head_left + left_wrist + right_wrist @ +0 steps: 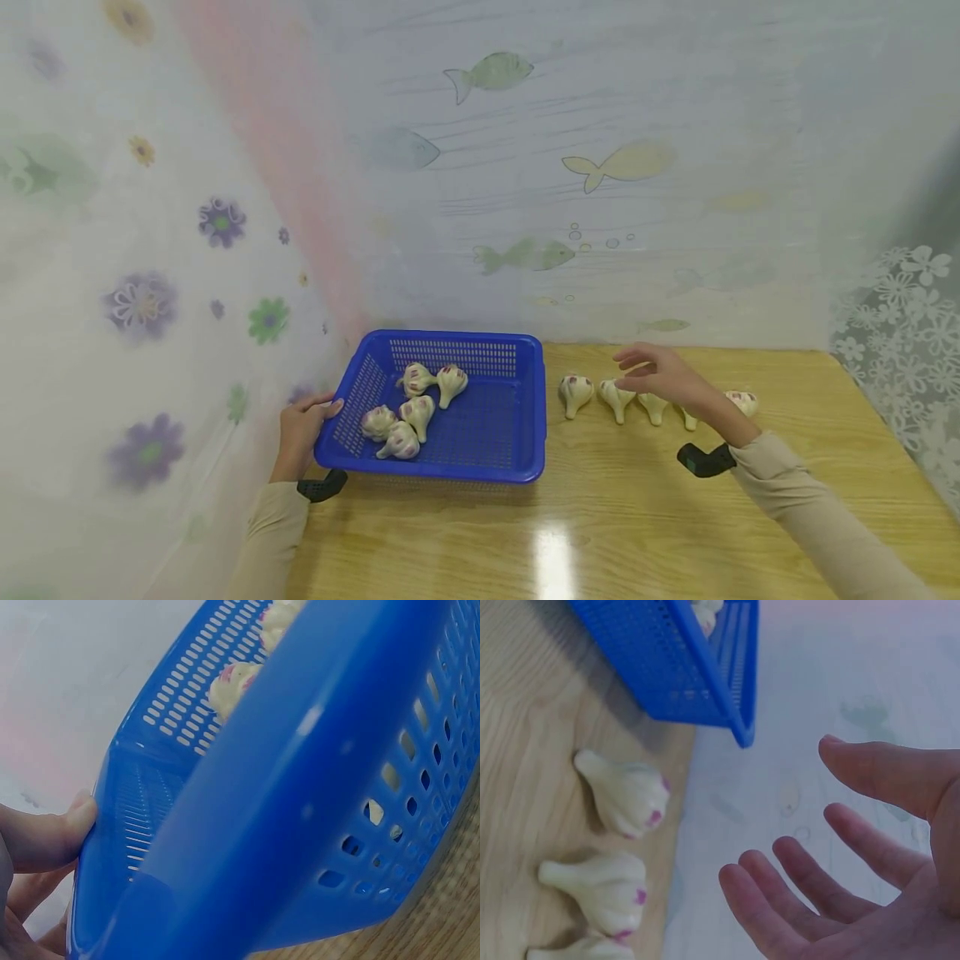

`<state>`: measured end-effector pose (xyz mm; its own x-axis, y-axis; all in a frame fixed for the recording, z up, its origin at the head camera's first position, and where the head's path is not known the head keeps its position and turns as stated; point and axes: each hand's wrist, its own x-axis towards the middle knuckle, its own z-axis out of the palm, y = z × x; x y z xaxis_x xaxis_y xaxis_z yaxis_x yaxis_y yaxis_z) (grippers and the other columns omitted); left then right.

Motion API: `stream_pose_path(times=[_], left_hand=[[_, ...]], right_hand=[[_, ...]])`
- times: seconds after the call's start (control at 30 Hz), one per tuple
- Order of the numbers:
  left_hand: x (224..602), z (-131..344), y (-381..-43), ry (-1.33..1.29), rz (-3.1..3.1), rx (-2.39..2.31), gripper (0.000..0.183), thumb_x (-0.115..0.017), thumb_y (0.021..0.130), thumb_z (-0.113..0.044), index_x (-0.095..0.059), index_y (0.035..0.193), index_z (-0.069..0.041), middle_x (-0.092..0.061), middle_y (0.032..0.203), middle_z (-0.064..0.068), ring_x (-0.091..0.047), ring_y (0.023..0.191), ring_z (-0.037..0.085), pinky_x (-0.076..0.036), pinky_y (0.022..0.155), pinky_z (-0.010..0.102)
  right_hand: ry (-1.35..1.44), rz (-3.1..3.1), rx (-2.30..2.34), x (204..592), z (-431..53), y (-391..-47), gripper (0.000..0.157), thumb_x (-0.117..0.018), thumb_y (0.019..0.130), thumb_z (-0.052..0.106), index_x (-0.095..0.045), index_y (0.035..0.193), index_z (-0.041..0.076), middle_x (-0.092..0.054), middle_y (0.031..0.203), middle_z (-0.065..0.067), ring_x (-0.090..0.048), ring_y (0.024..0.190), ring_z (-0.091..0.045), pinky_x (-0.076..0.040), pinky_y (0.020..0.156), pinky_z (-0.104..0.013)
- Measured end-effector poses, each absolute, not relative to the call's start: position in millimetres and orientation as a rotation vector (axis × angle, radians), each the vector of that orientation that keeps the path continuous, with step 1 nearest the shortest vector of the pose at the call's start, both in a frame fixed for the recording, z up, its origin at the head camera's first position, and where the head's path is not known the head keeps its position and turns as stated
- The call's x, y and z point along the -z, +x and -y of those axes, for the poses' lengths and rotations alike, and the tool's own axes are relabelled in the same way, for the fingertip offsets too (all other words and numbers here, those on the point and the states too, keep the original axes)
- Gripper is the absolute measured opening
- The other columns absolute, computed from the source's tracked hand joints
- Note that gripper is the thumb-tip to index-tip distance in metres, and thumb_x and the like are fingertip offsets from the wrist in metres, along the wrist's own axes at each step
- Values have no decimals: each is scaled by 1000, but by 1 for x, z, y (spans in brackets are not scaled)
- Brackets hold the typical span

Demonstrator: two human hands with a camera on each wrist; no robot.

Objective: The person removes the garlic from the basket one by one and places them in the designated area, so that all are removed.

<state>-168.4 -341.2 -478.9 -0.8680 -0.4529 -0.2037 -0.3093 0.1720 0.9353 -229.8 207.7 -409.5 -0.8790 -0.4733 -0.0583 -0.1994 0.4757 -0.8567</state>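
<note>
Blue basket (450, 474) sitting by the left hand (300, 429), garlic row (576, 396) lying by the right hand (663, 375).
The left hand is gripping the basket's left rim; the right, fingers parted and holding nothing, is hovering beside the row, nearer to it; those bulbs are lying on the table (622, 517) right of the basket, stems pointing toward the person.
</note>
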Motion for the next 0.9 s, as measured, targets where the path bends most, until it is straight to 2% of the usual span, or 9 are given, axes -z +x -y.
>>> stream_pose_path(times=[0.27, 0.47, 0.67, 0.9], left_hand=[[479, 342, -169, 766, 2313, 1803, 46, -68, 87, -21, -58, 128, -1, -61, 113, 16, -65, 76, 14, -54, 68, 29], [479, 341, -169, 756, 2309, 1813, 47, -68, 87, -20, -57, 128, 0, -60, 116, 17, -65, 79, 14, -54, 70, 28], [479, 341, -169, 775, 2302, 1806, 45, -68, 87, -19, -58, 128, 0, -62, 113, 16, -65, 78, 14, -53, 68, 27], [477, 341, -169, 777, 2277, 1811, 45, -69, 86, -17, -59, 126, 1, -65, 104, 11, -64, 77, 15, -53, 66, 26]], right_hand=[[-612, -2392, 1402, 412, -186, -230, 49, -65, 91, 23, -48, 132, 0, -50, 127, -23, -53, 112, -39, -49, 85, -43], [-603, -2346, 1447, 415, -166, -232, 47, -64, 91, 19, -49, 130, -2, -50, 126, -24, -53, 111, -40, -49, 84, -43], [-601, -2292, 1499, 422, -142, -236, 42, -62, 91, 10, -49, 128, -6, -52, 123, -25, -56, 106, -37, -51, 82, -42], [-509, -2234, 1560, 426, -115, -241, 46, -66, 88, 13, -51, 126, -6, -52, 123, -26, -59, 103, -31, -52, 78, -37]])
